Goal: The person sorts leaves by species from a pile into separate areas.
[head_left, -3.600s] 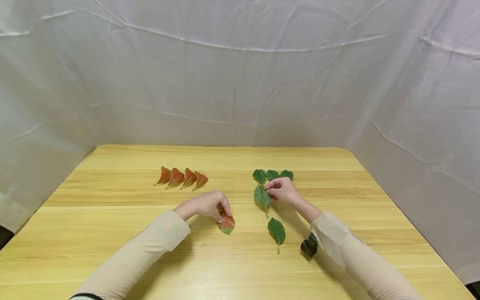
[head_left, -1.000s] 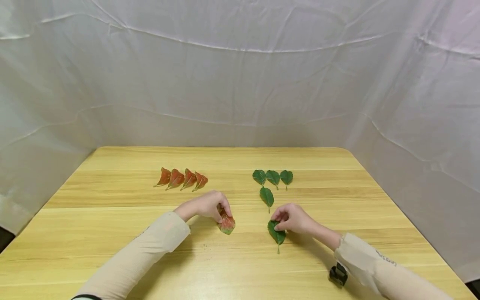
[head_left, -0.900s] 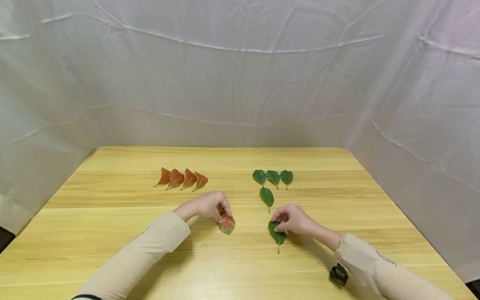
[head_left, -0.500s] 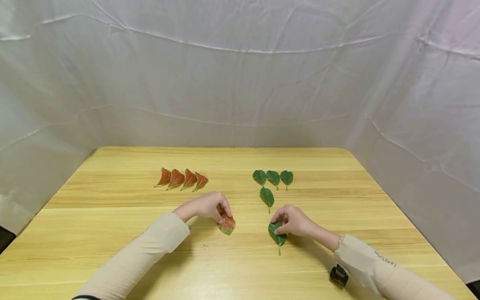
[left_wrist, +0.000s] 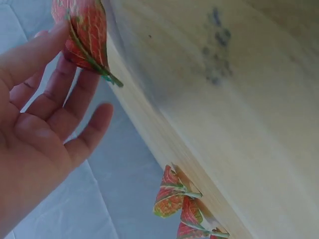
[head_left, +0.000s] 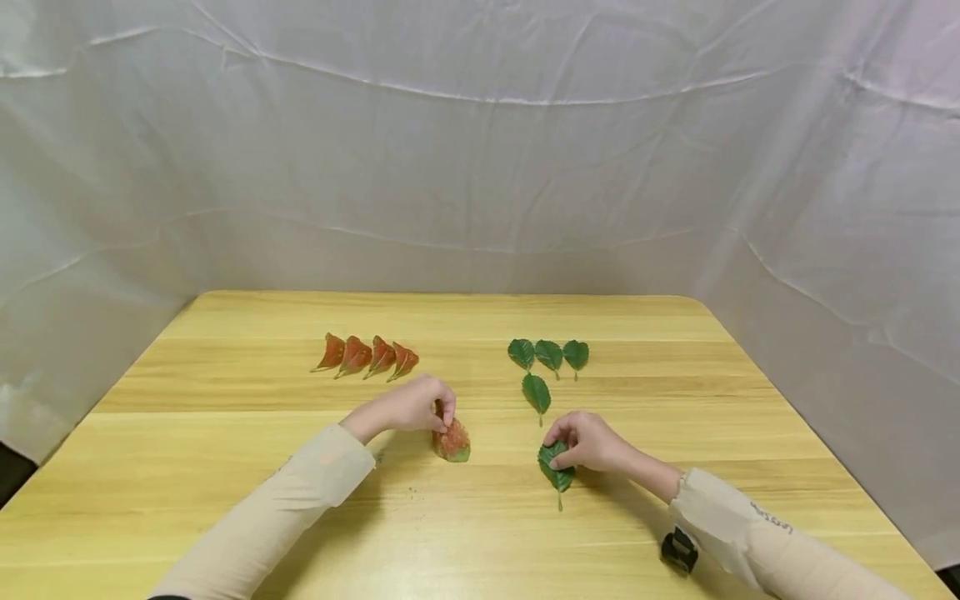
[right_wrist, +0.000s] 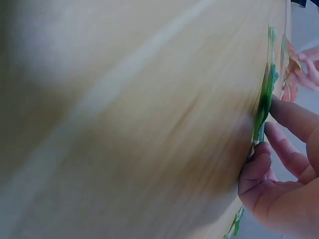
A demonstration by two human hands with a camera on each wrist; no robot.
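Observation:
My left hand (head_left: 411, 406) pinches a red leaf with a green tip (head_left: 453, 442) between thumb and finger, over the middle of the table. In the left wrist view, this leaf's stem (left_wrist: 113, 79) points away from the fingers. At the right, my right hand (head_left: 588, 442) has thumb and fingers on a green serrated leaf (head_left: 558, 479), its stem toward the near edge. The right wrist view shows that green leaf (right_wrist: 266, 99) edge-on, close to the tabletop, the fingertips at its side. Just beyond this hand lies another green leaf (head_left: 536, 392).
Several red leaves (head_left: 356, 356) lie in an overlapping row at the back left of the wooden table (head_left: 225, 467). Three green leaves (head_left: 548, 355) form a row at the back right. Pale cloth (head_left: 480, 183) hangs behind. A black device (head_left: 678, 550) sits at the right wrist.
My right hand has left the upper green leaf, now lying under the back row, and come nearer to the lower one. My left hand has just moved slightly back, the red leaf's position shifting with it.

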